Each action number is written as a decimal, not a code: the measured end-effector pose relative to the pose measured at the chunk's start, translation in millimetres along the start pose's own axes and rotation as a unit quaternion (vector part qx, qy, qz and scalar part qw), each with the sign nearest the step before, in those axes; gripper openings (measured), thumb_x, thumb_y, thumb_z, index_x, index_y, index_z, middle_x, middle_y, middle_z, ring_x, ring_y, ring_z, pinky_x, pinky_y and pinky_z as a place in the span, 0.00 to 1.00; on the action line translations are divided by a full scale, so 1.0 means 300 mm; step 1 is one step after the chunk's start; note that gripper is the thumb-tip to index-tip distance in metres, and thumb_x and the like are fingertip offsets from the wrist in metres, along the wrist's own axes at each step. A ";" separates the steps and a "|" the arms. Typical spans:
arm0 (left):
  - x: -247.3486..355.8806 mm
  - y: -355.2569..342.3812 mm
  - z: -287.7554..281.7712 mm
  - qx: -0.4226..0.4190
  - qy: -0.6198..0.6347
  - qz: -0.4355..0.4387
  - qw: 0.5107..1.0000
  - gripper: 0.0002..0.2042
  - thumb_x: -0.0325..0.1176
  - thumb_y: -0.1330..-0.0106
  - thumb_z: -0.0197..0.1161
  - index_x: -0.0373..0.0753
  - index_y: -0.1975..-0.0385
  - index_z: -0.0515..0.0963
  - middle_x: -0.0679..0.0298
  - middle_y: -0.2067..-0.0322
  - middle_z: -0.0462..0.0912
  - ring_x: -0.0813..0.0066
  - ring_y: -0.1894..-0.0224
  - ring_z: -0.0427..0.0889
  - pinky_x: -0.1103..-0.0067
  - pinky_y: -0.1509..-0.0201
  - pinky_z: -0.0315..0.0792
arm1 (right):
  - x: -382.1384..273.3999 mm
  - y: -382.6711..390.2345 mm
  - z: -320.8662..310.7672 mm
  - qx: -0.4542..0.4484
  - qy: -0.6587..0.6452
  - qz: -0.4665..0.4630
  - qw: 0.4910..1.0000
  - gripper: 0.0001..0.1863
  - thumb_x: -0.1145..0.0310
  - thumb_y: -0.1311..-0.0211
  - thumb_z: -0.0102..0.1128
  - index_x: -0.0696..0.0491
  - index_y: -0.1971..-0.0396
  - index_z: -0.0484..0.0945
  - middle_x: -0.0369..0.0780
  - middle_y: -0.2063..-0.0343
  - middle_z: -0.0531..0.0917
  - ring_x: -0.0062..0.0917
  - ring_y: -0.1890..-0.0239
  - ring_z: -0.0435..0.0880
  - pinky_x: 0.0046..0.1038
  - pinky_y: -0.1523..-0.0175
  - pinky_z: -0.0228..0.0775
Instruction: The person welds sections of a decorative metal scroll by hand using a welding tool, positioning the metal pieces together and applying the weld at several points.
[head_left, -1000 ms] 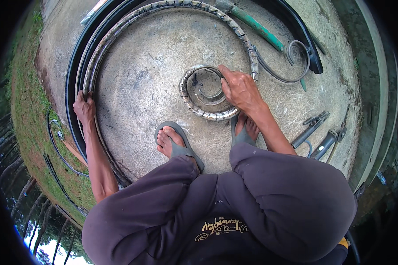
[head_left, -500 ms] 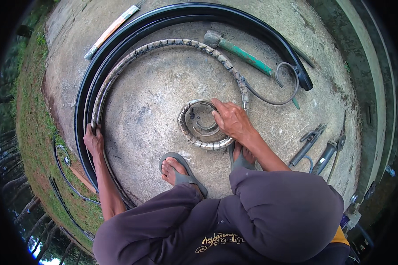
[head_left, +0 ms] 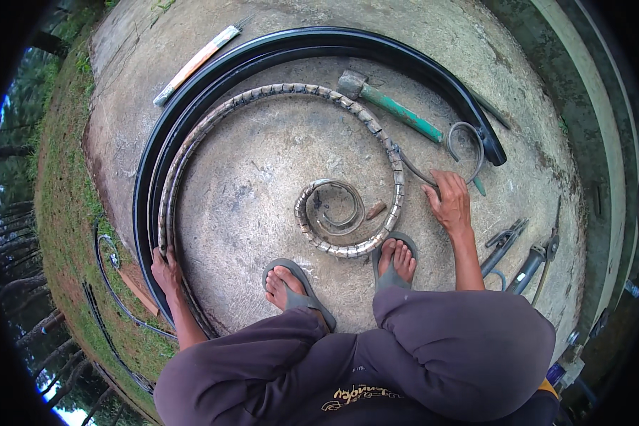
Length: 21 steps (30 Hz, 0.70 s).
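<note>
A notched metal strip (head_left: pixel 284 89) lies on the concrete as a large spiral, winding into a small coil near my feet. My left hand (head_left: pixel 166 272) is closed around the spiral's outer left side. My right hand (head_left: pixel 451 202) is right of the spiral, fingers apart and slightly bent, beside a thin curled metal rod (head_left: pixel 417 170). Whether its fingertips touch the rod I cannot tell. Inside the small coil is a thinner curl; a short brown piece (head_left: pixel 376 210) lies beside it.
A black curved channel (head_left: pixel 319 40) arcs around the spiral. A green-handled hammer (head_left: pixel 405 117) lies at the upper right, a packet of thin rods (head_left: pixel 197 64) at the upper left. An electrode holder (head_left: pixel 504 245) and a grey cylindrical tool (head_left: pixel 529 266) lie at the right. My sandalled feet flank the small coil.
My right hand has let go of the small coil and moved right to the thin curled rod. The brown piece now shows. My left hand keeps its hold; the whole view has shifted slightly.
</note>
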State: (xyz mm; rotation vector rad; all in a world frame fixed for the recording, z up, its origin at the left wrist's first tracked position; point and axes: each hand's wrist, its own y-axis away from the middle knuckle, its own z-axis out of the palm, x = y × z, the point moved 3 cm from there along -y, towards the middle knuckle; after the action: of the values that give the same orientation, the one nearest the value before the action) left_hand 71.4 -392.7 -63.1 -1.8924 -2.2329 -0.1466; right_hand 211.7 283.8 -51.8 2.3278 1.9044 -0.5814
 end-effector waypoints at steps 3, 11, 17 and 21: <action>-0.010 0.004 -0.002 -0.019 -0.032 -0.022 0.999 0.15 0.43 0.26 0.59 0.34 0.61 0.74 0.42 0.76 0.81 0.39 0.71 0.81 0.57 0.67 0.69 | 0.036 0.015 0.024 -0.018 0.025 -0.011 0.999 0.16 0.72 0.44 0.68 0.57 0.54 0.81 0.46 0.63 0.85 0.40 0.57 0.83 0.39 0.48 0.73; 0.045 0.006 0.000 -0.021 -0.019 -0.034 0.999 0.13 0.38 0.28 0.61 0.31 0.65 0.74 0.39 0.73 0.81 0.36 0.67 0.82 0.54 0.67 0.70 | 0.060 0.017 0.022 -0.010 0.025 -0.033 0.999 0.12 0.78 0.47 0.63 0.56 0.60 0.81 0.45 0.69 0.86 0.40 0.64 0.85 0.38 0.55 0.73; 0.047 0.008 0.029 -0.008 -0.060 -0.015 0.998 0.10 0.35 0.28 0.61 0.34 0.65 0.73 0.39 0.73 0.83 0.36 0.66 0.83 0.52 0.66 0.72 | 0.090 0.020 0.025 -0.014 0.002 -0.026 1.000 0.10 0.78 0.46 0.63 0.57 0.62 0.82 0.46 0.69 0.86 0.41 0.64 0.85 0.38 0.55 0.73; 0.039 0.009 0.042 -0.010 -0.080 -0.019 0.997 0.09 0.33 0.29 0.61 0.34 0.65 0.73 0.39 0.73 0.83 0.36 0.67 0.83 0.51 0.65 0.73 | 0.080 0.019 0.019 -0.009 -0.004 -0.022 1.000 0.09 0.76 0.44 0.64 0.57 0.62 0.82 0.46 0.69 0.86 0.41 0.63 0.85 0.39 0.54 0.73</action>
State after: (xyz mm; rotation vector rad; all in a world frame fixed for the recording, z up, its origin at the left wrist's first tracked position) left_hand 71.0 -378.4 -72.9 -1.9355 -2.3802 -0.0255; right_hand 219.6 303.0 -66.3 2.2756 1.9530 -0.5737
